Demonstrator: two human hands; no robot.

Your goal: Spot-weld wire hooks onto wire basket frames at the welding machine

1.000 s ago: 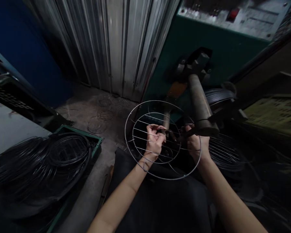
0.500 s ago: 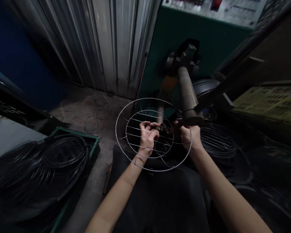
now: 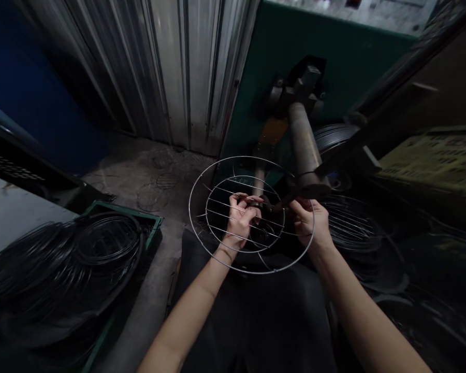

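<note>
Head view: a round wire rack (image 3: 266, 231), with parallel bars (image 3: 219, 203) crossing its inner ring (image 3: 252, 252) and short struts (image 3: 262, 260) joining that to an outer ring (image 3: 252, 273), is facing up to the camera before the person's dark-clothed lap (image 3: 264, 316). From this angle it is overlapping the lower arm (image 3: 259, 181) of a green machine (image 3: 357, 49), near the thick upper arm (image 3: 305, 137); whether it is touching either, I cannot tell. The left hand (image 3: 239, 223) is reaching beneath the bars, its fingers bent to a narrow gap; I cannot tell whether they are gripping a wire. The right hand (image 3: 319, 228) is sitting at the rack's right edge, fingers bunched narrow and partly hidden, so what they are pinching is not showing. More wire racks (image 3: 353, 223) are lying to the right. The round one is probably handling as light, stiff yet springy and rather slick, its struts bending sooner than its rings; opposite sides of the outer ring are looking like the surest holds
</note>
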